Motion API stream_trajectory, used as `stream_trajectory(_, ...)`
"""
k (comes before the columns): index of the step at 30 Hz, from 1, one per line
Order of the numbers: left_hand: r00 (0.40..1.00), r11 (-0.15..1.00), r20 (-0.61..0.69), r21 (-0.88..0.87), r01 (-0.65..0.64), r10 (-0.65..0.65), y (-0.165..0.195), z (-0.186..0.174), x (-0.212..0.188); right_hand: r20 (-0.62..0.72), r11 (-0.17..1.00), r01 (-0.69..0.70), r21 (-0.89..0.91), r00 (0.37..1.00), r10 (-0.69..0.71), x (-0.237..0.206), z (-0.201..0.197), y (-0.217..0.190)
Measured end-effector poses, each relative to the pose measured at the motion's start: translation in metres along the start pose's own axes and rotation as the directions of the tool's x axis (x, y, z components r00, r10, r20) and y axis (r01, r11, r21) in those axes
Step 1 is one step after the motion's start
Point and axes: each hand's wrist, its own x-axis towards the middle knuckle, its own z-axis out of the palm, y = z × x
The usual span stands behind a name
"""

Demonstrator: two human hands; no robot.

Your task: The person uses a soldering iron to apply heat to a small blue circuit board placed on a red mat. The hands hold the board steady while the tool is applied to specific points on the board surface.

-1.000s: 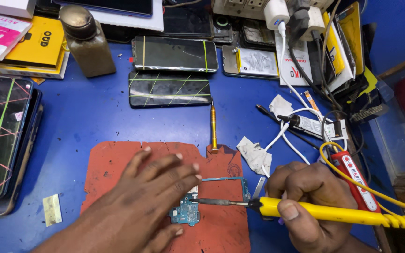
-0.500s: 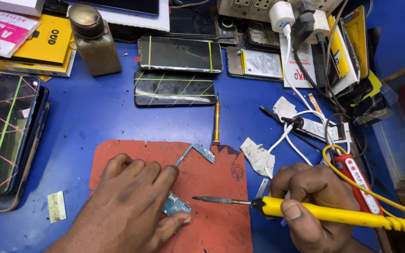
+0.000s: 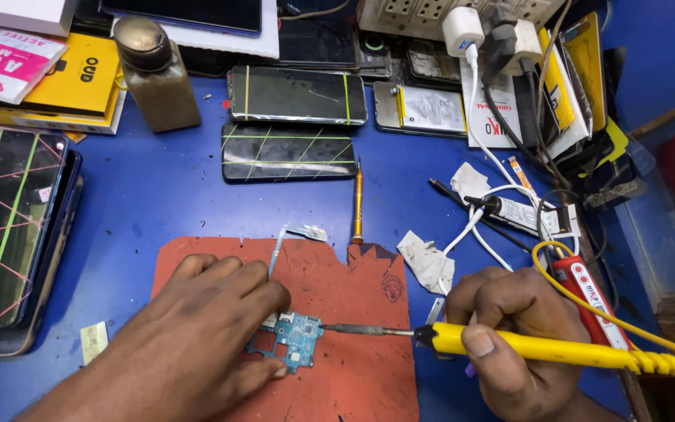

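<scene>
A small blue-green circuit board [image 3: 294, 337] lies on a worn red work mat [image 3: 353, 297]. My left hand [image 3: 197, 328] rests flat on the mat, its fingertips pressing the board's left edge. My right hand [image 3: 509, 336] grips a yellow-handled soldering iron [image 3: 541, 350], whose metal tip [image 3: 330, 328] touches the board's right side. A thin ribbon cable [image 3: 291, 234] runs from near my left fingers to the mat's upper edge.
Two phones bound with yellow bands [image 3: 297, 95] [image 3: 287, 152] lie behind the mat, a larger banded phone [image 3: 9, 227] at left. A brown bottle [image 3: 154, 74], a screwdriver [image 3: 358, 199], crumpled tissue [image 3: 425, 262], a red tool [image 3: 587, 301], cables and a power strip [image 3: 447, 12] crowd the blue table.
My left hand slid down and left, uncovering the board and the ribbon cable. The iron's tip moved left onto the board. The view shifted slightly.
</scene>
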Motion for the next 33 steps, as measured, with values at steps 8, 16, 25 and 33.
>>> stream_trajectory(8,0.983,0.993,-0.181,0.117,0.03,-0.009,0.009,0.019,0.003,-0.001,0.999,-0.032,-0.027,0.999,0.032,0.001,0.0,0.0)
stream_trajectory(16,0.977,0.995,-0.209,0.095,-0.016,0.036,0.011,0.018,-0.001,0.013,0.999,-0.048,-0.018,0.999,0.049,0.0,0.001,-0.002)
stream_trajectory(25,0.996,0.994,-0.055,0.082,0.074,-0.07,0.01,0.018,-0.001,0.109,0.999,-0.033,-0.041,0.993,0.037,0.004,0.003,-0.001)
stream_trajectory(33,0.994,0.993,-0.091,0.097,0.062,-0.053,0.006,0.022,0.002,0.105,0.999,-0.031,-0.034,0.994,0.034,0.004,0.005,-0.002)
